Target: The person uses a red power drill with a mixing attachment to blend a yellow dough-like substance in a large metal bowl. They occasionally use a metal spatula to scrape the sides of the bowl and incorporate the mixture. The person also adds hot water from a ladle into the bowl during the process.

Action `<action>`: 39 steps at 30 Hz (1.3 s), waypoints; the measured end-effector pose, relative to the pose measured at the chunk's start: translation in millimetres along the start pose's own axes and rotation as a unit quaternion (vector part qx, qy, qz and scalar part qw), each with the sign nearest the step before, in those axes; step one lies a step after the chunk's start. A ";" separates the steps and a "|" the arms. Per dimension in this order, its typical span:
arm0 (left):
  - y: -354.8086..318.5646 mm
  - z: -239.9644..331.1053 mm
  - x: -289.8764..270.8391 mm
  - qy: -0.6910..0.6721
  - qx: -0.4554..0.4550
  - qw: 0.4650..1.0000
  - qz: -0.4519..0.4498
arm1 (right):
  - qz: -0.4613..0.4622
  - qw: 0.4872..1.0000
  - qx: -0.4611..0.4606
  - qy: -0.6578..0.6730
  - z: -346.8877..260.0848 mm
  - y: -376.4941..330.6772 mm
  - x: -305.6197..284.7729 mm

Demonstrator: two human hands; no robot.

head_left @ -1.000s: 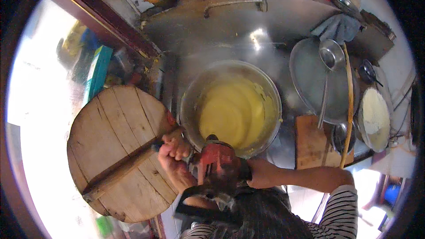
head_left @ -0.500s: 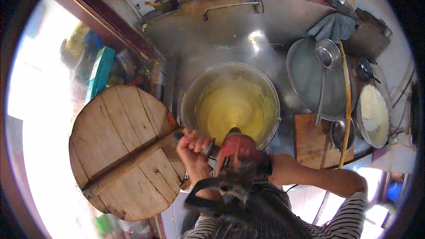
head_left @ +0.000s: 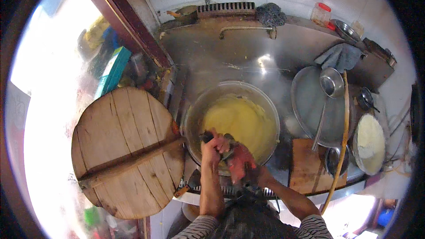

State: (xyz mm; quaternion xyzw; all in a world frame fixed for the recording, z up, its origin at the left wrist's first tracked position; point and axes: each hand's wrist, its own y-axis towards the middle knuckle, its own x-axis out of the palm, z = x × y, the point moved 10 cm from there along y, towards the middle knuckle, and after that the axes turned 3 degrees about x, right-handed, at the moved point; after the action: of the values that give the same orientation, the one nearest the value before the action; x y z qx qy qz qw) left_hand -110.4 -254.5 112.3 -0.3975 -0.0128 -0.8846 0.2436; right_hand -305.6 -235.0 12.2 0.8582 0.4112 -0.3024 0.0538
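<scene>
A large round metal pot [head_left: 275,117] holds thick, smooth yellow batter [head_left: 239,117]. Over its near rim I hold a red-bodied handheld power mixer [head_left: 241,161] with dark fittings. The fingers of my left hand [head_left: 214,146] are wrapped round the dark side handle. My right hand [head_left: 261,178] grips the rear of the body, its fingers partly hidden by the tool. The mixer's lower end is out of sight behind the hands and body. At the left lies a round plank lid [head_left: 133,124] with a wooden crossbar.
To the right are a wide basin of cloudy liquid [head_left: 305,102], a long-handled ladle [head_left: 332,82], a long wooden stick [head_left: 346,124], a cutting board [head_left: 305,163] and a bowl of pale flour-like powder [head_left: 371,137]. A tap pipe [head_left: 248,29] runs along the back, beside a dark scrubber [head_left: 271,14].
My hands and the mixer have moved forward over the pot's near side, the left hand now above the batter. The view has shifted, so the surroundings sit lower.
</scene>
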 end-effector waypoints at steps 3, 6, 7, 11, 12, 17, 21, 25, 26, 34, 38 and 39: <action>0.4 -28.1 2.3 -0.071 -0.013 0.996 -0.054 | -0.027 0.992 0.119 0.005 5.1 -16.7 -22.0; -15.1 -2.6 3.1 -0.119 -0.013 0.993 -0.025 | -0.074 0.981 0.176 -0.023 -43.2 -34.8 -55.7; -21.6 10.6 -8.4 -0.139 -0.010 0.990 -0.026 | -0.119 0.973 0.187 -0.064 -70.3 -37.2 -64.0; -65.2 75.4 1.1 -0.141 0.043 0.981 0.123 | -0.279 0.942 0.151 -0.109 -113.7 -64.8 -59.3; -68.5 85.0 2.8 -0.137 0.045 0.987 0.071 | -0.272 0.953 0.102 -0.087 -122.5 -60.0 -56.7; -58.9 93.0 -14.1 -0.112 0.044 0.985 0.120 | -0.210 0.977 -0.030 0.029 -131.5 -20.8 -26.9; -17.9 46.7 -19.6 -0.027 0.044 0.997 0.050 | -0.103 0.991 -0.072 -0.054 -46.2 6.1 19.5; 5.3 -15.6 -10.6 -0.052 -0.034 0.998 0.000 | -0.048 0.993 -0.037 -0.099 12.1 10.5 19.2; 4.8 -18.4 -10.3 -0.066 -0.027 0.997 -0.014 | -0.059 0.995 0.033 -0.076 33.0 4.3 20.7; -45.1 59.5 -4.4 -0.182 0.014 0.978 0.098 | -0.217 0.958 0.153 -0.112 -112.5 -47.1 -72.0; -52.8 84.4 3.6 -0.181 0.017 0.981 0.071 | -0.315 0.936 0.154 0.017 -130.2 -51.6 -45.2; -56.0 94.7 -1.1 -0.139 0.038 0.986 0.086 | -0.324 0.934 0.130 0.075 -135.8 -48.1 -34.1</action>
State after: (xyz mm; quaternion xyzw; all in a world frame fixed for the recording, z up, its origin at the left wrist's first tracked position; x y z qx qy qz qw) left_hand -68.5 -184.3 185.8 -0.5064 -0.0462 -0.7957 0.3292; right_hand -293.0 -180.1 149.1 0.6981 0.6269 -0.2887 -0.1905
